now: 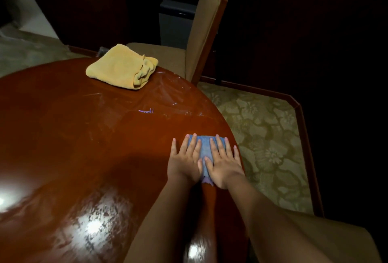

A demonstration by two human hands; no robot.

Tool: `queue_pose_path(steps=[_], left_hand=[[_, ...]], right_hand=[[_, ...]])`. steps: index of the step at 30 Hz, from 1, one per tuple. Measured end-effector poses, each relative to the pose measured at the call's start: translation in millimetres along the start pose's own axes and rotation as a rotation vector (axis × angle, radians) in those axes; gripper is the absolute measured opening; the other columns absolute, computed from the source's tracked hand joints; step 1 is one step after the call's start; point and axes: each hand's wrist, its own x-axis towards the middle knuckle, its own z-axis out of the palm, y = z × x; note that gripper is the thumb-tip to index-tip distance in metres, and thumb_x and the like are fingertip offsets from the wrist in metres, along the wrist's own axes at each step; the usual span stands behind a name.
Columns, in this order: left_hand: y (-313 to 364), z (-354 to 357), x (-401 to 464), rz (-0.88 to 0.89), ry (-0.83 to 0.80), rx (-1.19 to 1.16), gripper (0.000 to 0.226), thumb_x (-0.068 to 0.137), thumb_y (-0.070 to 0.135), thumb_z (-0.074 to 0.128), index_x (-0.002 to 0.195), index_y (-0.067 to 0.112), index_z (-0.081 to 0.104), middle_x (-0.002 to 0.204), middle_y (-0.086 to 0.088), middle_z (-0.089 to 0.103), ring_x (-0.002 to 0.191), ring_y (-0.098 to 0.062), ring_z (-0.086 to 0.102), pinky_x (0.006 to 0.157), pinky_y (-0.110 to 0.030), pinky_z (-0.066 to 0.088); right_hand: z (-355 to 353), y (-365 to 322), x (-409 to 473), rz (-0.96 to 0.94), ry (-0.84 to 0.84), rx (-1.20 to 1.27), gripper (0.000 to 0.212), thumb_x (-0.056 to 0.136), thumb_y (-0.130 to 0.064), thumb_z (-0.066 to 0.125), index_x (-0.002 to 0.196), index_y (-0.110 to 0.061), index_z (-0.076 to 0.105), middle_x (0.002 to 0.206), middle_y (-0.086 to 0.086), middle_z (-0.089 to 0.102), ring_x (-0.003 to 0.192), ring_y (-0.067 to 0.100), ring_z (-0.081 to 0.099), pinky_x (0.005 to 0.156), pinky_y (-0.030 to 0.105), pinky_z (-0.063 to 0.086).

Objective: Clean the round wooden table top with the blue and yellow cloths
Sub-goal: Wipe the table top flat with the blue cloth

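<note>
A glossy round wooden table top (88, 137) fills the left and middle of the view. Near its right edge lies a small blue cloth (205, 149). My left hand (184, 160) and my right hand (222, 162) both press flat on it, fingers straight and spread, side by side. Most of the blue cloth is hidden under the palms. A folded yellow cloth (123, 66) rests at the table's far edge, well apart from both hands. Faint streaks and smears show on the wood between the two cloths.
An upholstered chair (201, 38) with a wooden frame stands just beyond the table, behind the yellow cloth. A dark bin (176, 21) sits behind it. Patterned carpet (266, 137) lies to the right, bounded by a wooden skirting edge (306, 137).
</note>
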Motion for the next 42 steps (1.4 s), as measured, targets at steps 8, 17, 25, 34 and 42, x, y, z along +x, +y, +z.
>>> queue_pose_path(steps=[8,17,25,34,42], left_hand=[[-11.1,-11.6,41.5,-0.065,0.035,-0.052,0.060,0.100,0.038,0.010,0.150,0.013,-0.012,0.157,-0.006,-0.018,0.145,-0.023,-0.017,0.115,-0.052,-0.009],[-42.3,-31.0,126.2,-0.229,0.083,-0.137,0.060,0.100,0.038,0.011,0.150,0.014,-0.010,0.158,-0.005,-0.017,0.145,-0.022,-0.017,0.117,-0.045,-0.008],[-58.8,-42.4,169.8,-0.368,0.064,-0.128,0.059,0.100,0.040,0.008,0.150,0.015,-0.011,0.158,-0.004,-0.016,0.145,-0.021,-0.017,0.117,-0.048,-0.008],[-45.1,-39.9,144.4,-0.366,0.071,-0.054,0.059,0.099,0.039,0.008,0.150,0.014,-0.010,0.158,-0.005,-0.014,0.146,-0.019,-0.014,0.116,-0.046,-0.010],[-9.1,-15.2,47.7,-0.340,0.057,-0.050,0.060,0.101,0.038,0.011,0.150,0.012,-0.012,0.158,-0.007,-0.017,0.145,-0.021,-0.015,0.117,-0.047,-0.010]], right_hand=[[-22.2,3.6,51.7,-0.054,0.010,-0.025,0.060,0.101,-0.045,0.009,0.148,-0.021,-0.020,0.154,-0.002,-0.030,0.141,0.019,-0.029,0.116,0.039,-0.015],[-64.5,0.4,158.1,-0.204,0.078,-0.036,0.061,0.101,-0.046,0.015,0.151,-0.023,-0.011,0.158,-0.003,-0.020,0.144,0.020,-0.021,0.117,0.042,-0.010],[-90.0,-5.7,217.1,-0.317,0.094,-0.104,0.062,0.101,-0.047,0.015,0.151,-0.024,-0.011,0.158,-0.004,-0.020,0.145,0.018,-0.020,0.117,0.042,-0.011],[-73.0,1.0,193.8,-0.362,0.177,-0.126,0.064,0.101,-0.047,0.013,0.151,-0.015,-0.013,0.158,-0.001,-0.019,0.144,0.014,-0.019,0.118,0.034,-0.011],[-36.1,3.8,92.7,-0.381,0.128,-0.114,0.064,0.099,-0.049,0.004,0.151,-0.016,-0.012,0.158,-0.001,-0.018,0.145,0.015,-0.017,0.117,0.034,-0.011]])
